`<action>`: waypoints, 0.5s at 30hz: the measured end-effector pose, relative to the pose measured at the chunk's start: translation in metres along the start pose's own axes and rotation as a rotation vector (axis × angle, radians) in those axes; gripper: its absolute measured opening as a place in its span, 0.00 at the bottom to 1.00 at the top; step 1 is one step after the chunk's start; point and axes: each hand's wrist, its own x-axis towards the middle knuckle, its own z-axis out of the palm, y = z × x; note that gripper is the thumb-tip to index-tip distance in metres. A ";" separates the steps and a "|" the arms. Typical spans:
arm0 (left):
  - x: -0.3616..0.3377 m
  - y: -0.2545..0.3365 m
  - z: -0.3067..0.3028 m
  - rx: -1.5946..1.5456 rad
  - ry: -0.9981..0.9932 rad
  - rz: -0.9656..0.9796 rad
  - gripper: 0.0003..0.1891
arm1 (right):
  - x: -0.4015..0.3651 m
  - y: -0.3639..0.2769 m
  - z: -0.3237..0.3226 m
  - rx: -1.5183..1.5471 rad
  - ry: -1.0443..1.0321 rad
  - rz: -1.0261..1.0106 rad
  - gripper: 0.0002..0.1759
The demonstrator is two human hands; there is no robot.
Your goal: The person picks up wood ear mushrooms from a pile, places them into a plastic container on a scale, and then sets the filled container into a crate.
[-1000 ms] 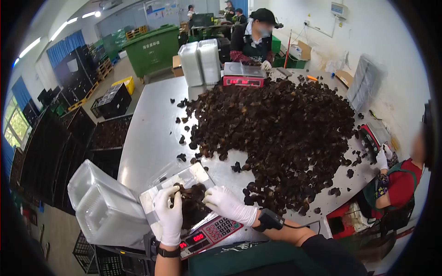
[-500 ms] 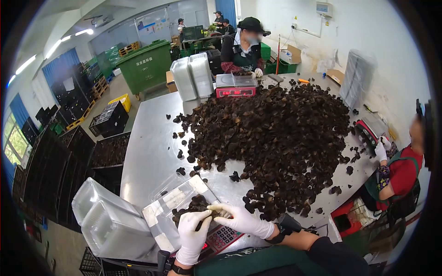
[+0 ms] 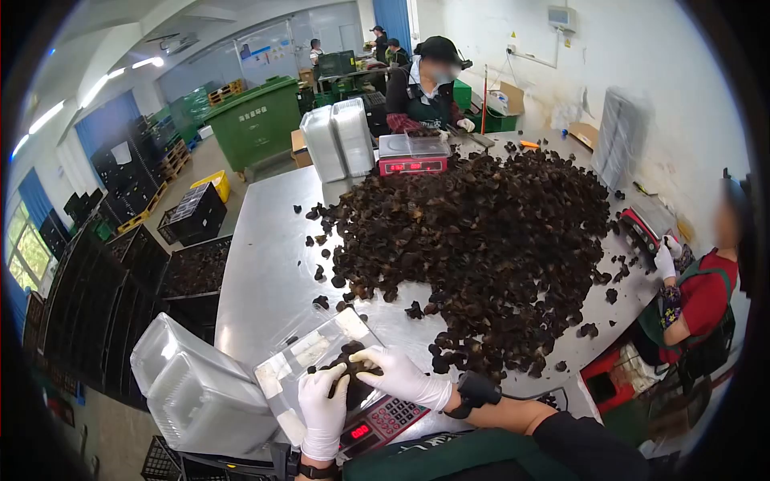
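Note:
My left hand (image 3: 322, 407), in a white glove, is closed on dark, ruffled pieces of wood ear mushroom (image 3: 353, 393). From the right my gloved right hand (image 3: 407, 377) reaches in, its thumb and fingers pinched on the same dark clump; its fingertips partly hide what they hold. Both hands are over a clear plastic box (image 3: 301, 317) lying open on a red digital scale (image 3: 389, 418). White patches show on the scale's plate under the box. The scale's display lights up near my left wrist.
A big heap of wood ear (image 3: 481, 232) covers much of the steel table (image 3: 261, 240). Stacked clear boxes (image 3: 200, 393) stand at my left, more (image 3: 337, 140) at the far edge. Two co-workers sit by scales, one across (image 3: 411, 166) and one right (image 3: 642, 228).
My hands have shifted slightly, with the right hand's fingers now lower over the clump. The scale's display shows more plainly. The co-worker across has moved their hands apart.

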 end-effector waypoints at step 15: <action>-0.001 -0.010 0.004 -0.049 0.050 0.008 0.08 | 0.002 0.000 -0.001 -0.035 0.038 -0.021 0.17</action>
